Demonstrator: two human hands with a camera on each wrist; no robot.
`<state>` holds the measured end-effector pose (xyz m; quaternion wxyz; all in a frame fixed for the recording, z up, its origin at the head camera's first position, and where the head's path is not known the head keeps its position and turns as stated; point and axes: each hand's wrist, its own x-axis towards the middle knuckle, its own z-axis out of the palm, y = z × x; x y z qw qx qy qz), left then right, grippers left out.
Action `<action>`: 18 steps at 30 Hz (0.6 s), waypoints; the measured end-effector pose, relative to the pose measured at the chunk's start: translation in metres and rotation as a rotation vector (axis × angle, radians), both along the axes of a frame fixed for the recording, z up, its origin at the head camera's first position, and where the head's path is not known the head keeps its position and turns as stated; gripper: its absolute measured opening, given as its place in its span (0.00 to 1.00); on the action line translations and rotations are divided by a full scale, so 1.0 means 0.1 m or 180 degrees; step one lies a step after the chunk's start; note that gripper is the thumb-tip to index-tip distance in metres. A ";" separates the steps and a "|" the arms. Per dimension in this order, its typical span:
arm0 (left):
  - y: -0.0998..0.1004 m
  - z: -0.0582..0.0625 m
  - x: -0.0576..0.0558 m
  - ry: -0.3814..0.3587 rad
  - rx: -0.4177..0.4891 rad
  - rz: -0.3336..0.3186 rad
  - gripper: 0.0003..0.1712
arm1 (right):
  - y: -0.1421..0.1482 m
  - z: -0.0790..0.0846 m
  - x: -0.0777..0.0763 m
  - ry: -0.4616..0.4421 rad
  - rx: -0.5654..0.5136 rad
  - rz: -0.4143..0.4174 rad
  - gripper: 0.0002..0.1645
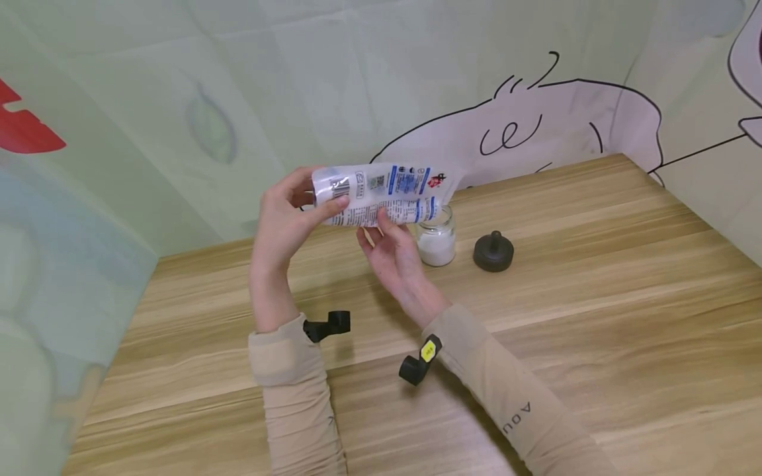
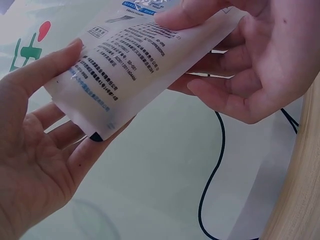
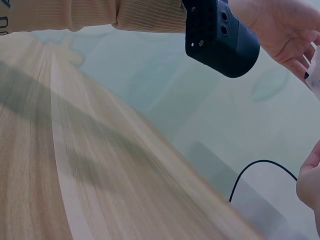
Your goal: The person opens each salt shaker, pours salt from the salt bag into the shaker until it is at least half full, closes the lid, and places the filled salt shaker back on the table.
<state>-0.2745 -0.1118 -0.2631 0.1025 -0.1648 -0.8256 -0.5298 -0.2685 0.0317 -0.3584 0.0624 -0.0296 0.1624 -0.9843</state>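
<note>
A white plastic pouch (image 1: 387, 192) printed with blue and black text and a red mark lies nearly level in the air, its right end at the mouth of a glass jar (image 1: 437, 241). White contents fill much of the jar. My left hand (image 1: 280, 221) grips the pouch's left end, thumb on the printed face and fingers behind. Under the middle of the pouch, my right hand (image 1: 395, 258) pinches its lower edge with the thumb in front. The left wrist view shows both hands on the pouch (image 2: 120, 70); the jar is outside that view.
A dark round lid (image 1: 493, 252) with a knob on top sits on the wooden table (image 1: 565, 317), right of the jar. A printed cloth backdrop (image 1: 286, 86) hangs behind the table. In the left wrist view a thin black cable (image 2: 210, 175) runs down the backdrop.
</note>
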 end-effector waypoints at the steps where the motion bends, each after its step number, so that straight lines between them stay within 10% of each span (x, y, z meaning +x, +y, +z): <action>1: 0.00 0.00 0.00 0.0002 0.0002 -0.0003 0.25 | 0.00 0.00 0.00 0.0002 0.0000 0.0002 0.24; 18: 0.00 0.01 0.01 0.0031 0.0039 -0.0011 0.24 | 0.01 0.01 0.00 -0.0159 -0.0141 -0.0103 0.32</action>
